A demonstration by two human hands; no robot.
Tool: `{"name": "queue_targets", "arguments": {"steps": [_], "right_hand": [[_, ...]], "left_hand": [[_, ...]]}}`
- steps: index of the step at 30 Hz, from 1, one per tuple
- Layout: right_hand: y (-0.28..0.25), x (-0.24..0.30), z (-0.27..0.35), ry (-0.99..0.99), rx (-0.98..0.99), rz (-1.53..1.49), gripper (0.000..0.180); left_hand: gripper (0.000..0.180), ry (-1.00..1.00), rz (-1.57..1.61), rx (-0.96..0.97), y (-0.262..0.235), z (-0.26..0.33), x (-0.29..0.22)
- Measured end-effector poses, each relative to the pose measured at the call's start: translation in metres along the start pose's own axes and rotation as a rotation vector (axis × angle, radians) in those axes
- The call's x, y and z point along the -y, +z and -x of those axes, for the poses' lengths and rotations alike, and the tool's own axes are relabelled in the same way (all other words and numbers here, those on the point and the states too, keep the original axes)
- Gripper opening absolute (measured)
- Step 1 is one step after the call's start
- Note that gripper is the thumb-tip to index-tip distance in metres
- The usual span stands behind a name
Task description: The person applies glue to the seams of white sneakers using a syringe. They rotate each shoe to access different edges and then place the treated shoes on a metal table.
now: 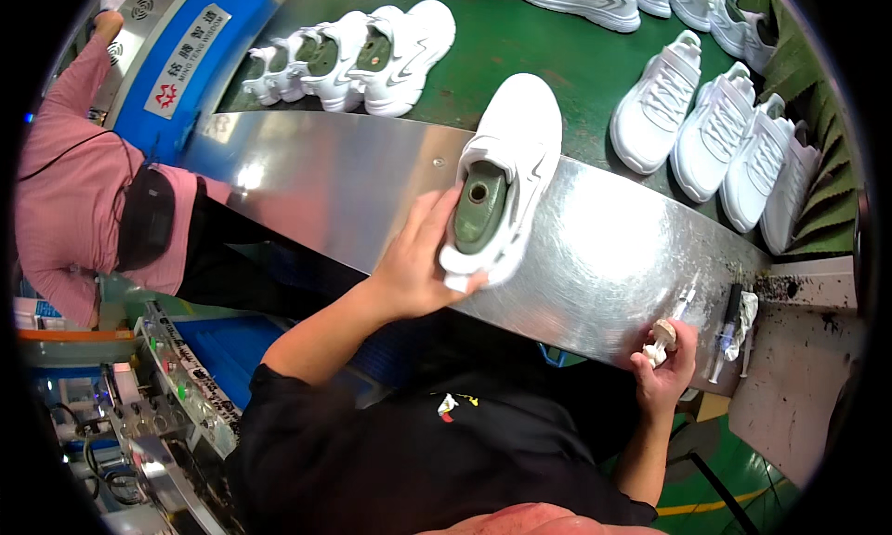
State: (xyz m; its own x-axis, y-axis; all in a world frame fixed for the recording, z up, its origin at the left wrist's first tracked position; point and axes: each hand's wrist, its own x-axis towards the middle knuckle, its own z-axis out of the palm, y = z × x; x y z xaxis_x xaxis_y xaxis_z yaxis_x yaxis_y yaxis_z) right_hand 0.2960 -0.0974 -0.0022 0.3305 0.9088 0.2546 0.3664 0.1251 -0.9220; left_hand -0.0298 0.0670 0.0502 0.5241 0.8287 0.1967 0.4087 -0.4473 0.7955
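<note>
Grasping a white shoe (520, 163) around the heel with the left hand (423, 264), above the metal ledge (613, 247), just off centre toward one o'clock; pinching a syringe-like tool (661, 342) in the curled right hand (671, 372) at four o'clock.

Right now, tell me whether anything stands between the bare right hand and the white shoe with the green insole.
Nothing visible does: only open space over the shiny metal ledge lies between the right hand, holding a small white and tan object, and the white shoe with the green insole in the left hand.
</note>
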Motion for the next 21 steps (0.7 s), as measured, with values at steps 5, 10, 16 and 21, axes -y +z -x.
{"name": "queue_targets", "arguments": {"steps": [5, 10, 16, 21], "right_hand": [[-0.014, 0.015, 0.021, 0.095, 0.004, -0.066, 0.067], [-0.026, 0.02, 0.043, 0.187, -0.095, -0.163, 0.071], [-0.026, 0.035, 0.043, 0.302, -0.066, -0.189, 0.069], [-0.023, 0.055, 0.036, 0.226, 0.0, -0.232, 0.075]], "left_hand": [[0.076, -0.372, 0.798, -0.033, -0.01, -0.046, 0.018], [0.037, -0.442, 0.376, 0.049, -0.012, -0.159, 0.085], [0.064, -0.488, 0.286, 0.072, 0.005, -0.183, 0.065], [0.059, -0.221, 1.006, 0.057, 0.012, -0.164, 0.004]]}}
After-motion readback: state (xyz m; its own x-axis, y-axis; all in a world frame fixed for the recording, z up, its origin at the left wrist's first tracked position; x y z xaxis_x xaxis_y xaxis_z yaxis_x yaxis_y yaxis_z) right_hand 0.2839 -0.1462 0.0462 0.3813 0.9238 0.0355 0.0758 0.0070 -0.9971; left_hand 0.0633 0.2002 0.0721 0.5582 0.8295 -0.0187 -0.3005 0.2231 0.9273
